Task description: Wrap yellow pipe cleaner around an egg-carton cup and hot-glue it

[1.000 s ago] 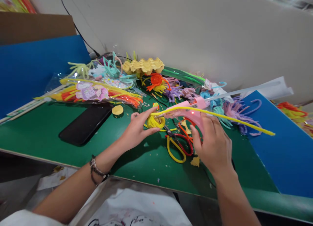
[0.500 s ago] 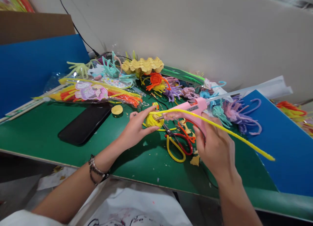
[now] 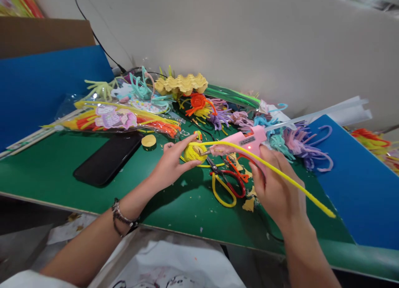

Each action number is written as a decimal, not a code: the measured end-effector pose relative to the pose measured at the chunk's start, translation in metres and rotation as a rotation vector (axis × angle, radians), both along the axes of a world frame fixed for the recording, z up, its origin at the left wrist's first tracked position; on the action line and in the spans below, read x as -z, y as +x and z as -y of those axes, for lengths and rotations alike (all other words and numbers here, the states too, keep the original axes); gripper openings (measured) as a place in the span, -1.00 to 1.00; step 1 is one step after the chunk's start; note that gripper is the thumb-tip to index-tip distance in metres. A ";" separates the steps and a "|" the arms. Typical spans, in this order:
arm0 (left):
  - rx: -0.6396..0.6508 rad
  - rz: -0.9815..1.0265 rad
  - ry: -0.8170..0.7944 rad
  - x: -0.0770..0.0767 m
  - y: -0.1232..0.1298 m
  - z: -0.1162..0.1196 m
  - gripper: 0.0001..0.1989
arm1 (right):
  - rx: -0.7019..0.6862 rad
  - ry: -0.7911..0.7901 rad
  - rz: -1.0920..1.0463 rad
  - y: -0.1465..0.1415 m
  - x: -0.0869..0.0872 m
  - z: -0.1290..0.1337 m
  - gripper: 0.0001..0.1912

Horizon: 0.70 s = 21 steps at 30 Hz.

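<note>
I am pinching the yellow coil (image 3: 193,152) on the counter (image 3: 56,167) with my left hand (image 3: 171,165) while my right hand (image 3: 277,188), clamped on the glue gun (image 3: 246,141) at 3 o'clock, is touching its nozzle to it; best dabbing sparingly, fingers clear.

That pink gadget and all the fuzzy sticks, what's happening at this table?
A person is doing craft work at a green table. Their left hand pinches a small yellow coil of fuzzy pipe cleaner, whose long yellow pipe cleaner tail runs off to the right. Their right hand grips a pink glue gun, its tip right at the coil. Red and yellow scissors lie just below, a black phone sits to the left, and colourful pipe cleaner shapes are heaped behind.
</note>
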State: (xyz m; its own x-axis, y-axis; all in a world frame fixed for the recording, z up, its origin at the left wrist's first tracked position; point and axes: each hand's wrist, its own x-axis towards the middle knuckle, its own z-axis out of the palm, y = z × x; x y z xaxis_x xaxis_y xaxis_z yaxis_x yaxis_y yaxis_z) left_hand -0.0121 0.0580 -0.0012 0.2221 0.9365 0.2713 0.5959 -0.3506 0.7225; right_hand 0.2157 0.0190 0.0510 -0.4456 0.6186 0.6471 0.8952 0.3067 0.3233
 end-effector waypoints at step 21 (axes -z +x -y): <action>0.012 0.159 -0.133 0.001 0.000 -0.003 -0.39 | 0.459 -0.331 -0.855 0.102 0.068 -0.007 -0.64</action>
State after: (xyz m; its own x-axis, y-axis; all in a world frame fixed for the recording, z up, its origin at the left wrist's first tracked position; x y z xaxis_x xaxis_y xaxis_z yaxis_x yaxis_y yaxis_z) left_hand -0.0121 0.0607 -0.0025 0.1977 0.9639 0.1781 0.4669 -0.2523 0.8475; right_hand 0.3177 0.0257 -0.0170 0.4094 0.8187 0.4028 0.8400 -0.1660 -0.5165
